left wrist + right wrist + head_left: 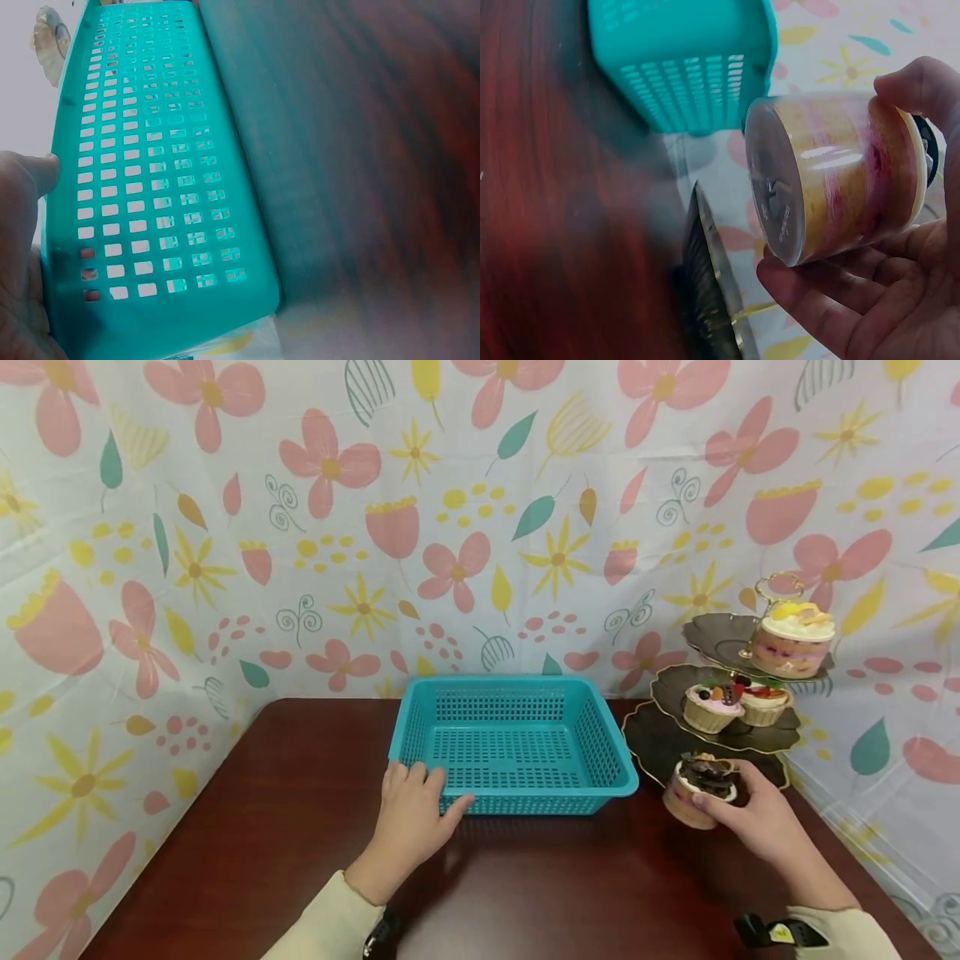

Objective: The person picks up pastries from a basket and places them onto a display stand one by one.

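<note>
My right hand [757, 810] grips a layered cake cup [693, 802] with white cream and dark chocolate pieces on top. It is held up off the table, just in front of the tiered stand's lowest plate. The right wrist view shows the cup's clear base and its yellow and pink layers [855, 169], with the thumb on one side and fingers on the other. A turquoise plastic basket [517, 792] sits on the table with nothing in it. My left hand [412, 818] holds its near left rim, fingers hooked over the edge.
A dark three-tier stand [660, 752] with gold edges stands right of the basket. Its top plate bears another cake cup [793, 643] with yellow fruit; the middle one bears two cupcakes, a pink-topped cupcake [708, 714] and a red-topped cupcake [763, 710]. Flowered cloth [450, 527] hangs behind the brown table [300, 793].
</note>
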Demonstrator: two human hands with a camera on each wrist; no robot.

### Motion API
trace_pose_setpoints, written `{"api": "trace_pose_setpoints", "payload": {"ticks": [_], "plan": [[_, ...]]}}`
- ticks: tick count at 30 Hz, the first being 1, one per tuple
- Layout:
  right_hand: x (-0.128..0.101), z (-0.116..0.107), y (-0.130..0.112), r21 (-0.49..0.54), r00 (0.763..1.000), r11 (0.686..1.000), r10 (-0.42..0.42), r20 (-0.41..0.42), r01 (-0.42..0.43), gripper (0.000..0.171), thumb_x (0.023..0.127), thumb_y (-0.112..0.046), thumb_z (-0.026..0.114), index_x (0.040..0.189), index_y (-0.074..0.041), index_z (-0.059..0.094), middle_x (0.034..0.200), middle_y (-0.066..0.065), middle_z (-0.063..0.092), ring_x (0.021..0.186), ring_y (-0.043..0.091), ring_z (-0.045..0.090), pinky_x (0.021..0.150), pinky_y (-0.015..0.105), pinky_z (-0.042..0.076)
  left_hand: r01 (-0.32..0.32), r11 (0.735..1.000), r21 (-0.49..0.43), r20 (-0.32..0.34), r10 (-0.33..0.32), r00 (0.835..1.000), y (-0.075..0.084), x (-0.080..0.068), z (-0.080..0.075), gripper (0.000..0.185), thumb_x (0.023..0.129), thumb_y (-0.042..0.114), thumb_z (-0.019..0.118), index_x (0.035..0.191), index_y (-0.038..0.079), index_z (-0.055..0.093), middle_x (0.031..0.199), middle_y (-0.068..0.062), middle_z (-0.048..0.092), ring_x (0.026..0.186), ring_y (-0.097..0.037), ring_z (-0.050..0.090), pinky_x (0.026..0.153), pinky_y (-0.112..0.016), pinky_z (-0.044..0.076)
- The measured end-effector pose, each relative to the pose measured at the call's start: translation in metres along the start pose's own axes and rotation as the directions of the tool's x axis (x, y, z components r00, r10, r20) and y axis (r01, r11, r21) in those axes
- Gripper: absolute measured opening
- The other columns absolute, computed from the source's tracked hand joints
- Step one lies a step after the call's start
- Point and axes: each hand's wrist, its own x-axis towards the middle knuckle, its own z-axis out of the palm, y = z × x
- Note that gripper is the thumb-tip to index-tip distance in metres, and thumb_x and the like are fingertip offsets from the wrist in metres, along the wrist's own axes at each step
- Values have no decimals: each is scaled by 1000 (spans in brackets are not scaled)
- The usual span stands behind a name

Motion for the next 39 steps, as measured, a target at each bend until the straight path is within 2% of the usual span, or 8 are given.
{"api": "trace_pose_setpoints", "payload": {"ticks": [2,7,11,15,20,27,35,39], "plan": [[2,1,4,-7,1000,1000,12,-8,-12,69,93,-32,72,138,11,41,126,37,54,107,47,56,74,38,48,-3,1000,0,-5,3,1000,0,2,1,48,94,56,65,86,10,54,83,-8,50,92,-34,46,106,-64,33],[8,5,14,-22,998,998,64,-27,-64,75,94,-37,69,140,13,37,129,42,49,112,56,51,82,60,45,-7,1000,-5,-13,6,1000,1,4,2,48,94,55,65,88,9,56,84,-9,52,93,-35,47,106,-64,33],[15,5,24,-37,994,995,95,-57,-97,71,94,-40,67,135,13,42,121,40,54,103,52,55,73,51,47,-12,1000,-5,-14,11,1000,2,5,2,47,94,55,65,86,9,55,83,-9,51,93,-34,47,107,-64,33],[27,4,34,-37,991,994,98,-88,-101,64,94,-40,67,126,13,48,112,39,58,93,48,58,65,40,45,-18,1000,2,-19,18,1000,2,7,3,48,94,55,65,83,10,53,81,-8,48,89,-32,45,104,-61,34],[41,6,43,-20,989,990,138,-61,-139,74,95,-45,64,132,15,43,119,41,54,101,53,56,73,52,48,-20,1000,3,-26,20,999,1,8,5,48,94,55,64,82,10,52,79,-7,46,87,-31,43,102,-60,35],[50,12,53,-38,976,977,209,-66,-212,82,94,-49,63,136,17,39,126,45,49,108,59,52,83,63,46,-17,1000,4,-15,17,1000,1,6,4,48,94,56,65,86,9,55,81,-8,49,89,-32,45,104,-62,35],[58,20,56,40,964,965,260,-53,-258,93,92,-58,63,148,10,33,139,43,42,122,60,44,96,68,39,-19,1000,5,-45,20,999,0,3,0,47,92,54,68,87,8,57,82,-10,51,90,-35,47,103,-64,36],[60,22,53,31,958,959,283,-48,-282,95,91,-61,61,146,12,34,140,43,42,122,60,43,96,68,39,-16,1000,4,-37,16,999,-1,2,2,48,92,54,68,88,8,58,82,-10,51,90,-34,47,103,-64,36]]}}
